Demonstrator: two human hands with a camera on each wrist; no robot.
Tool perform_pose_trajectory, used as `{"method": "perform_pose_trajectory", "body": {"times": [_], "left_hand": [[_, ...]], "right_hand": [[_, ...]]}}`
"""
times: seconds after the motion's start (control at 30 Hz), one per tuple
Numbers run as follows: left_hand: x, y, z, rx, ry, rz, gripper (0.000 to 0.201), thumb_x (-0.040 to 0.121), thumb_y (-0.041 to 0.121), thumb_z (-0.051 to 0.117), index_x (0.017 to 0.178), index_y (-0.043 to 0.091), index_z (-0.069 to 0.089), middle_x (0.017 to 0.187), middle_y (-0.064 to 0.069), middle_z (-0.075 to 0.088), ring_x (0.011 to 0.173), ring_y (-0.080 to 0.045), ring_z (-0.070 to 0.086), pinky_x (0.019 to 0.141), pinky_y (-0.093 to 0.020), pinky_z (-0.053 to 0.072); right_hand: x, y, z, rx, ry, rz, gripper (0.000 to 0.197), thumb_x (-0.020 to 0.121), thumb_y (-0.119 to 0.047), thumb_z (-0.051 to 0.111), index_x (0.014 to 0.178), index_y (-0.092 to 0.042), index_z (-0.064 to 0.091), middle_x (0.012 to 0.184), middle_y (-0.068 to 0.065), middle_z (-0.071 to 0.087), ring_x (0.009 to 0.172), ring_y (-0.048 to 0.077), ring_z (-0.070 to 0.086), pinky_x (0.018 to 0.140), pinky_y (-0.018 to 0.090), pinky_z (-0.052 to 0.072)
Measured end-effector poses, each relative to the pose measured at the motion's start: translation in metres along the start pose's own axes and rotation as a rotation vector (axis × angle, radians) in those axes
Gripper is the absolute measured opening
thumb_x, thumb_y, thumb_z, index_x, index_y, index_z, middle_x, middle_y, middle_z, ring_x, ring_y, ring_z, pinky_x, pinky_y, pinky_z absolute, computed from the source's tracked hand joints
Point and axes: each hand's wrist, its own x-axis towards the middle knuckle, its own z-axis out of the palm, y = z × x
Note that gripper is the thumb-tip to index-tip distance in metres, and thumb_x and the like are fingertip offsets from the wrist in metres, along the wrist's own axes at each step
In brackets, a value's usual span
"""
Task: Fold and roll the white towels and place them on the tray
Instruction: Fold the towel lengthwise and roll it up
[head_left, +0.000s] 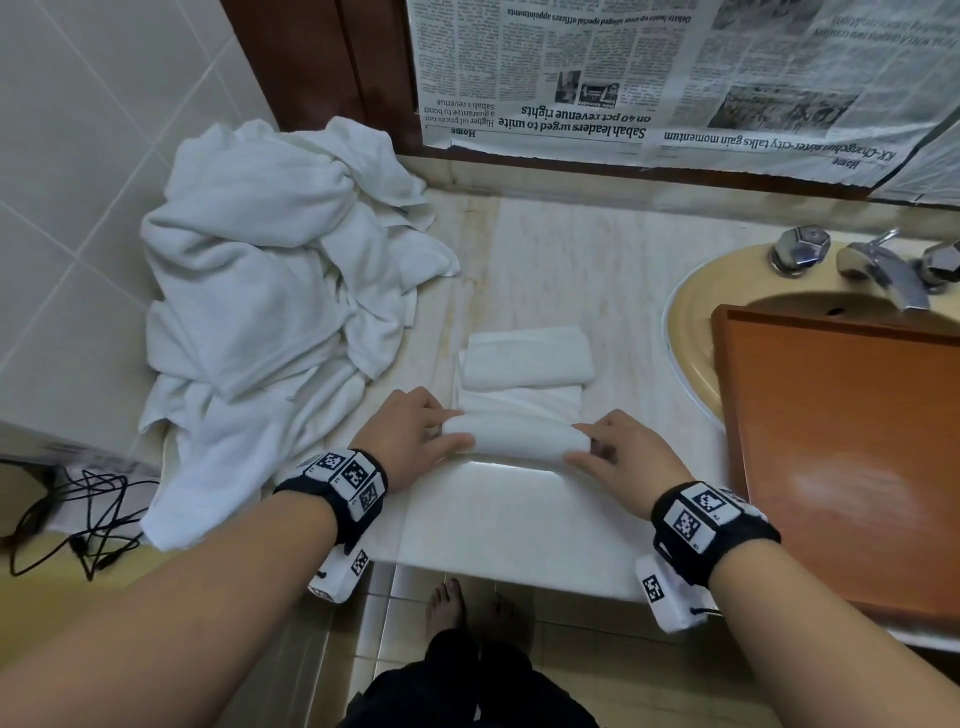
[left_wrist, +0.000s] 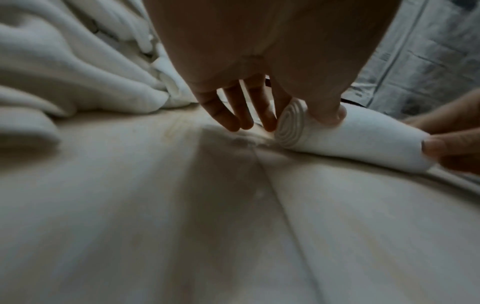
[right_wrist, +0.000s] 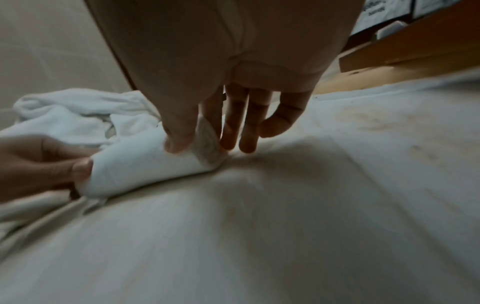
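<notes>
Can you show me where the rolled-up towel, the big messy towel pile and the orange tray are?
rolled towel (head_left: 514, 439), head view, middle of the roll.
towel pile (head_left: 260, 291), head view, centre of the heap.
tray (head_left: 841, 441), head view, bare floor of the tray.

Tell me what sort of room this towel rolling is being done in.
Most likely a bathroom: a marble-look vanity counter holds a yellow basin with chrome taps, beside a tiled wall. The mirror behind seems covered with newspaper.
</notes>
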Motion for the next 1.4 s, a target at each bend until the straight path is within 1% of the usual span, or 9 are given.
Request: {"method": "perform_pose_trajectory", "body": {"times": [0.13,0.23,0.33,0.43,0.53,0.63,0.83,1.13,1.4], "left_hand": [[0.0,0.003,0.003,-0.067,0.011,-0.15,0.06,0.091,0.063,0.063,0.076,0.006,0.069,0.083,-0.009,0.067,0.076,-0.024,0.064,0.073,-0.04,0.05],[0.001,0.01,0.002,-0.128,0.028,-0.285,0.067,0.087,0.068,0.064,0.061,0.008,0.051,0.061,-0.009,0.05,0.058,-0.024,0.051,0.058,-0.034,0.036],[0.005,0.014,0.003,-0.255,0.071,-0.37,0.065,0.082,0.067,0.072,0.057,0.014,0.043,0.054,0.003,0.034,0.053,-0.015,0.036,0.054,-0.029,0.028],[0.005,0.012,0.007,-0.336,0.155,-0.388,0.057,0.077,0.064,0.078,0.07,0.009,0.066,0.06,0.009,0.053,0.059,-0.011,0.051,0.06,-0.025,0.037],[0.003,0.017,0.006,-0.402,0.232,-0.3,0.031,0.077,0.051,0.085,0.098,0.029,0.075,0.097,0.012,0.065,0.089,-0.002,0.061,0.074,-0.015,0.043],[0.001,0.018,0.012,-0.359,0.254,-0.151,0.023,0.086,0.042,0.08,0.107,0.034,0.078,0.108,0.011,0.055,0.1,-0.006,0.056,0.093,-0.023,0.048],[-0.008,0.014,0.013,0.131,0.195,0.074,0.051,0.086,0.061,0.072,0.129,0.035,0.07,0.125,0.015,0.058,0.117,-0.013,0.041,0.108,-0.034,0.039],[-0.036,-0.004,0.02,0.243,0.147,0.238,0.054,0.085,0.063,0.064,0.128,0.03,0.071,0.113,0.009,0.066,0.101,-0.016,0.05,0.087,-0.029,0.047],[-0.05,-0.007,0.033,0.277,0.224,0.374,0.051,0.086,0.065,0.053,0.116,0.03,0.076,0.101,0.009,0.068,0.089,-0.02,0.057,0.072,-0.026,0.048]], "right_hand": [[0.002,-0.002,-0.003,0.222,-0.011,0.104,0.017,0.092,-0.044,0.071,0.078,-0.035,0.073,0.084,-0.002,0.069,0.079,0.01,0.062,0.068,0.021,0.041],[0.007,0.001,0.0,0.425,0.021,0.22,0.035,0.086,-0.045,0.078,0.077,-0.012,0.077,0.08,0.011,0.073,0.068,0.013,0.059,0.067,0.028,0.042],[0.011,0.001,0.002,0.576,0.065,0.308,0.039,0.081,-0.046,0.084,0.081,-0.007,0.078,0.082,0.014,0.075,0.069,0.017,0.062,0.069,0.031,0.047],[0.01,-0.004,0.002,0.666,0.078,0.329,0.036,0.081,-0.037,0.086,0.085,-0.002,0.078,0.085,0.017,0.075,0.069,0.018,0.068,0.066,0.029,0.051],[0.009,-0.006,0.003,0.708,0.094,0.352,0.031,0.081,-0.032,0.087,0.087,-0.003,0.078,0.081,0.016,0.076,0.069,0.016,0.071,0.063,0.026,0.053],[0.007,-0.007,0.005,0.709,0.093,0.356,0.03,0.081,-0.031,0.087,0.086,-0.004,0.077,0.077,0.01,0.073,0.07,0.016,0.07,0.064,0.027,0.056],[0.002,-0.008,0.004,0.631,0.072,0.349,0.04,0.082,-0.034,0.085,0.087,0.003,0.073,0.075,0.008,0.074,0.078,0.028,0.075,0.081,0.044,0.061],[-0.023,-0.012,0.0,0.263,-0.141,0.287,0.041,0.081,-0.054,0.079,0.085,-0.014,0.072,0.078,-0.002,0.076,0.075,0.017,0.073,0.07,0.035,0.058],[0.025,-0.017,-0.038,-0.003,0.022,0.35,0.052,0.083,-0.062,0.072,0.103,-0.014,0.064,0.1,-0.001,0.068,0.094,0.021,0.065,0.08,0.037,0.052]]}}
